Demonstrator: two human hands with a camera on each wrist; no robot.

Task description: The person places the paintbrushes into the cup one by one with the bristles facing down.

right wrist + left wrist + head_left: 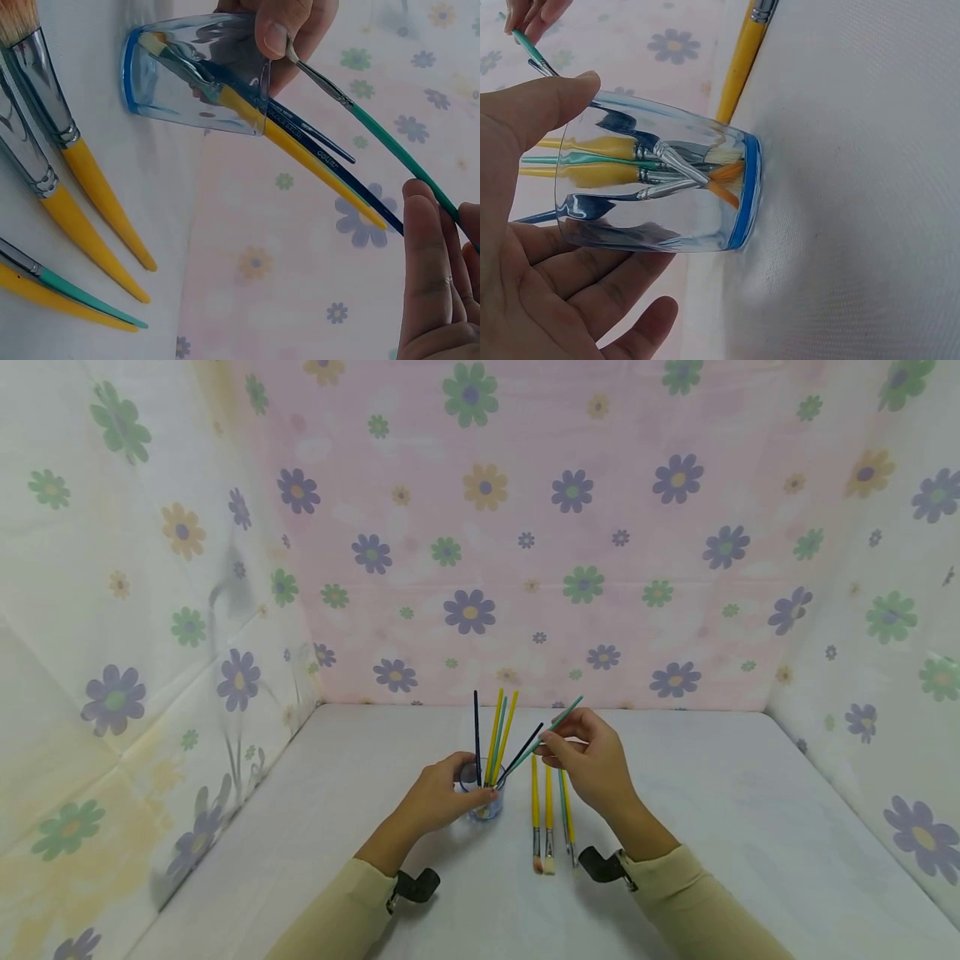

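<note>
Pink floral cloth [495, 552] is hung behind the glass cup [697, 217], which is taken as the reference point. Beneath the cup, a white tabletop [712, 777] is noted. To the right of the cup and above its rim, the right hand [596, 764] is positioned; the pinched turquoise brush [373, 127] is gripped by its handle between thumb and fingers. At the left of the cup, the left hand [442, 797] is wrapped about the upper wall, thumb on the near side and fingers on the far side; the cup is thereby grasped upright.

To the right of the cup, four brushes are laid on the tabletop, bristle ends nearest the person: three loose yellow brushes [97, 187] and one loose turquoise brush [90, 298]. Within the cup, five are counted, bristles down: two stored yellow brushes [600, 176], two dark blue brushes [589, 207] and one stored turquoise brush [592, 158].

The bristles of the pinched brush are found at the cup's mouth, close by the left hand's thumb; whether they lie inside the rim cannot be established. The step in hand is judged to be insertion of this brush. For the next move, it is considered that the tip should be guided clear of the thumb and the handle lowered among the others, with the cup held steady.
</note>
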